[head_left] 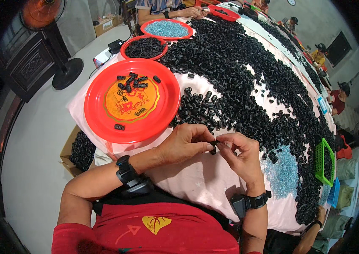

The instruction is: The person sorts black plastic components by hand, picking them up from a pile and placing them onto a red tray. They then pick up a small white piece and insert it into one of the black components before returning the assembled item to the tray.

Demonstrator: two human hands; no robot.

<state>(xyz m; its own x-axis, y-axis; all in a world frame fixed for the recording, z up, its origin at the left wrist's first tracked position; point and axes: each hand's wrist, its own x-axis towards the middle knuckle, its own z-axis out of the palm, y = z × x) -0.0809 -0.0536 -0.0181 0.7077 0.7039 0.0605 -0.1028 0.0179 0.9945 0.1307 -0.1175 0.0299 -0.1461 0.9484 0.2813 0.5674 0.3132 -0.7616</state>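
Head view: left hand (183,144) and right hand (244,158), thumbs and fingertips pinched close together, both gripping small black part (214,149) between them, above table edge. Pale pink cloth (183,180) covers table; broad heap of black parts (226,55) spreads across it. Red tray (95,99) near left hand, few black parts on it. Bluish pile (283,178) right of right hand; green basket (318,163) beyond. Room: grey floor (31,148), pedestal fan (67,74) at left, wall clock (291,2), co-workers along table.

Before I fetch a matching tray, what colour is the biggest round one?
The tray is red with an orange centre, best seen in the head view.
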